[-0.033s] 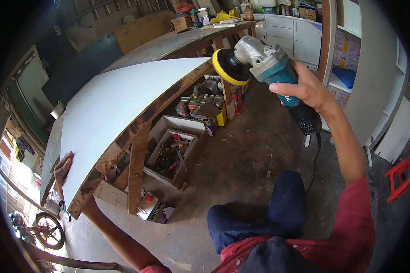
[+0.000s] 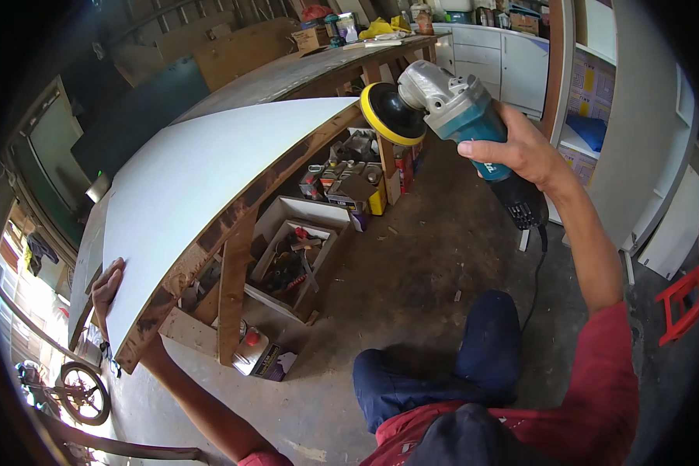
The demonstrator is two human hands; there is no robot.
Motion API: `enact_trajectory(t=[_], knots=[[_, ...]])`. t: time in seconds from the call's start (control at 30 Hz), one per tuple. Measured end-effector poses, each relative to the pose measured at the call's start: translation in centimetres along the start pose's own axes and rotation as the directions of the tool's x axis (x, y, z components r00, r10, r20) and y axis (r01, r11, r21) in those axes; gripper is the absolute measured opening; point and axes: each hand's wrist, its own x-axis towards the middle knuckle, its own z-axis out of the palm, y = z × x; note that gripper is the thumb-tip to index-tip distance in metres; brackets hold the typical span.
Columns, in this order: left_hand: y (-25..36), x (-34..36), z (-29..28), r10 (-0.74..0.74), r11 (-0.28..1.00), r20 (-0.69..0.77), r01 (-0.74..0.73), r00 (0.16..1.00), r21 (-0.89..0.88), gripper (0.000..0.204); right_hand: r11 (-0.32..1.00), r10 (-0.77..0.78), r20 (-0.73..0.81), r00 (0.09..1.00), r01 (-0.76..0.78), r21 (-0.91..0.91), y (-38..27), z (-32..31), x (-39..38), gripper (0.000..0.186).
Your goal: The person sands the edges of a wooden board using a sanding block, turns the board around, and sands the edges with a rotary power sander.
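Note:
My right hand (image 2: 524, 151) is wrapped round the teal body of an angle grinder (image 2: 474, 124), thumb along its side. The grinder is held up in the air, with a round black pad (image 2: 388, 113) edged in yellow on its metal head. That pad is beside the far right corner of a white board (image 2: 217, 155) lying on the workbench; whether they touch I cannot tell. At the board's left end my left hand (image 2: 107, 289) grips the edge, its forearm passing beneath the board. Part of that hand's grip is hidden.
A power cord (image 2: 537, 279) runs from the grinder down to the floor. Under the bench are a wooden tray of tools (image 2: 291, 260), a metal can (image 2: 260, 353) and several boxed cans (image 2: 349, 186). A red plastic frame (image 2: 682, 304) is at the right, a shelf unit (image 2: 645, 132) behind it.

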Motion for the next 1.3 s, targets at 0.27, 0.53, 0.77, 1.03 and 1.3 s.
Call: enact_trajectory(t=[0.27,0.53,0.77,1.03,1.3], knots=[[1.9,0.5,0.7,0.020,0.989,-0.008,-0.018,1.000,0.147,0.042,1.000,0.021,0.016,1.000,-0.021,-0.007,0.8,0.2,0.8,0.070],[0.4,-0.1,0.3,0.030,0.999,-0.022,-0.029,0.999,0.040,0.036,1.000,0.013,0.045,0.999,-0.012,-0.023,-0.2,0.4,1.1,0.076],[0.3,0.0,0.3,0.040,0.997,-0.019,-0.039,0.999,0.066,0.036,0.998,0.062,0.030,0.998,-0.062,-0.016,1.0,-0.5,1.7,0.068],[0.8,0.1,0.0,0.033,0.996,0.006,-0.033,0.999,0.081,0.040,0.999,0.042,-0.029,0.999,-0.042,0.010,0.7,-0.3,1.3,0.065],[0.0,-0.5,0.4,0.013,1.000,-0.020,-0.013,1.000,0.027,0.041,1.000,0.016,0.028,0.999,-0.015,-0.026,-0.2,0.5,1.3,0.070]])
